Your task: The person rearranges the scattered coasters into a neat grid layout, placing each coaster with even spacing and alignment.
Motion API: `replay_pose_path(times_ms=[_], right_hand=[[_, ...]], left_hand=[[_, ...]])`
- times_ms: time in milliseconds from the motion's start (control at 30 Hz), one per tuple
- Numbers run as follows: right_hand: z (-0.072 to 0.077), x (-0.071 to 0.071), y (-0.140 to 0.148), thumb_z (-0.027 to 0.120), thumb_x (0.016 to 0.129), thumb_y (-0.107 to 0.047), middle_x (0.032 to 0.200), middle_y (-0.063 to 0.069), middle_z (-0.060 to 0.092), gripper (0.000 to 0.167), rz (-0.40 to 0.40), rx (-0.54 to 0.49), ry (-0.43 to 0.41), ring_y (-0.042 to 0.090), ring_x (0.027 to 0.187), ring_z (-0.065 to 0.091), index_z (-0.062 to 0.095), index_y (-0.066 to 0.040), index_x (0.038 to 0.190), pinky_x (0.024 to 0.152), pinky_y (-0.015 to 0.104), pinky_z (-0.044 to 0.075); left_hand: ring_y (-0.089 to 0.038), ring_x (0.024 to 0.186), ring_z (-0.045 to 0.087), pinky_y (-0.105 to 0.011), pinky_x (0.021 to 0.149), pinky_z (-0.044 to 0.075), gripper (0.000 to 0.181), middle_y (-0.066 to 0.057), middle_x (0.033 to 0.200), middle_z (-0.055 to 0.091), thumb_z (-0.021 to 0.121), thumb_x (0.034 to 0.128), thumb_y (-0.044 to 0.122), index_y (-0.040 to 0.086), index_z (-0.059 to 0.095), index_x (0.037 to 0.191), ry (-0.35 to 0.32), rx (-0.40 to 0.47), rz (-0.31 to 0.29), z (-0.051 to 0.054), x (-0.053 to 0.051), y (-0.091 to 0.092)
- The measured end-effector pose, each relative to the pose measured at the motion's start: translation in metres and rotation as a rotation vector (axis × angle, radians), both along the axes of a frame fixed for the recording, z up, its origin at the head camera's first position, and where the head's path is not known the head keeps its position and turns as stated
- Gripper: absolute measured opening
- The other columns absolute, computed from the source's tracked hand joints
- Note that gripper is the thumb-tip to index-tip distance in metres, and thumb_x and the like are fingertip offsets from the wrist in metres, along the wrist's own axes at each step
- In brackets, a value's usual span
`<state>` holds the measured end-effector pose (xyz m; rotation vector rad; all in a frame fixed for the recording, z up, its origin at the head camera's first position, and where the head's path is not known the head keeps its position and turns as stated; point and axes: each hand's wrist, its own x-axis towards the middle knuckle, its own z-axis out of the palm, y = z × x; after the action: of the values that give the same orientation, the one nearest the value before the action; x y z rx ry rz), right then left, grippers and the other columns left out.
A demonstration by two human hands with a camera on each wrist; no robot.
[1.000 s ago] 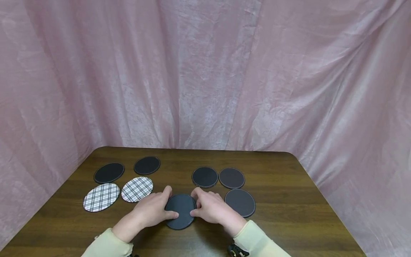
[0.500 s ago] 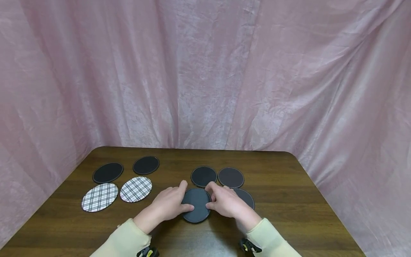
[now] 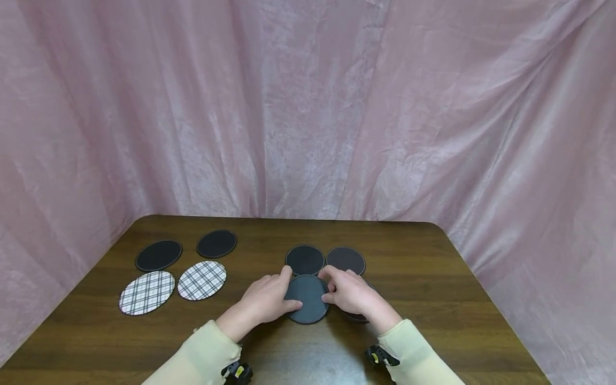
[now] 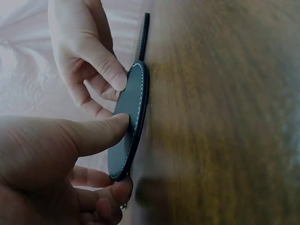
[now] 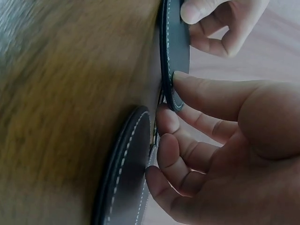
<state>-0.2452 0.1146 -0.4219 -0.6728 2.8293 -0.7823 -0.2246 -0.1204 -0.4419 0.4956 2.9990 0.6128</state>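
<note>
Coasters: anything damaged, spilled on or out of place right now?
Nothing stands out: I see no spill or damage. The slate coaster is pinched by the left hand and right hand; the plaid coasters lie flat. The dark coaster partly hidden by the right hand can't be fully checked.

The tabletop (image 3: 447,305) at right leaves passage; a brown coaster (image 3: 346,258) obstructs just beyond the right grip (image 3: 353,291).

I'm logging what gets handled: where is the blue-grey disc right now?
In the head view, the blue-grey disc is below centre, pinched at opposite sides by the left hand and right hand, with a black disc just beyond it.
</note>
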Motion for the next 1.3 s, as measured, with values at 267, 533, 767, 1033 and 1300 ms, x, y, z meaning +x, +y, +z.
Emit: replay_pose_path(times_ms=[267,533,767,1033,1300], right_hand=[[-0.047,-0.032,0.012,0.090,0.094,-0.020,0.088,-0.008,0.060,0.040,0.055,-0.003,0.071,0.020,0.089,0.054,0.072,-0.018,0.129,0.078,0.042,0.047],[-0.084,-0.060,0.021,0.090,0.095,-0.024,0.093,-0.007,0.062,0.039,0.094,0.007,0.128,0.017,0.086,0.056,0.074,-0.021,0.130,0.075,0.040,0.048],[-0.073,-0.055,0.018,0.092,0.091,-0.017,0.093,-0.006,0.059,0.032,0.100,-0.007,0.140,0.015,0.085,0.056,0.078,-0.022,0.119,0.077,0.041,0.049],[-0.063,-0.045,0.020,0.098,0.086,-0.025,0.098,-0.004,0.061,0.043,0.127,0.038,0.111,0.017,0.090,0.056,0.079,-0.017,0.123,0.080,0.040,0.051],[-0.007,-0.003,0.009,0.100,0.081,-0.015,0.104,0.004,0.063,0.047,0.085,0.021,0.032,0.027,0.100,0.058,0.078,-0.009,0.123,0.092,0.049,0.052]], left_hand=[[-0.029,0.096,0.068,-0.048,0.082,0.057,0.064,-0.014,0.110,0.073,0.093,0.0916,0.042,0.001,0.063,0.130,0.040,-0.036,0.026,-0.003,-0.001,0.002],[-0.028,0.094,0.065,-0.047,0.084,0.056,0.060,-0.013,0.109,0.071,0.091,0.0929,0.042,0.000,0.066,0.126,0.043,-0.057,0.030,-0.003,0.000,0.004],[-0.023,0.085,0.058,-0.043,0.077,0.051,0.050,-0.006,0.094,0.065,0.092,0.0927,0.042,0.003,0.068,0.114,0.058,-0.074,0.009,-0.002,0.001,0.006],[-0.031,0.105,0.067,-0.052,0.095,0.056,0.076,-0.015,0.115,0.071,0.094,0.0864,0.052,-0.001,0.068,0.135,0.005,-0.092,-0.013,0.003,0.003,0.006],[-0.032,0.107,0.064,-0.052,0.098,0.054,0.083,-0.014,0.116,0.068,0.097,0.0821,0.053,-0.001,0.067,0.138,-0.002,-0.108,-0.017,0.004,0.004,0.007]])
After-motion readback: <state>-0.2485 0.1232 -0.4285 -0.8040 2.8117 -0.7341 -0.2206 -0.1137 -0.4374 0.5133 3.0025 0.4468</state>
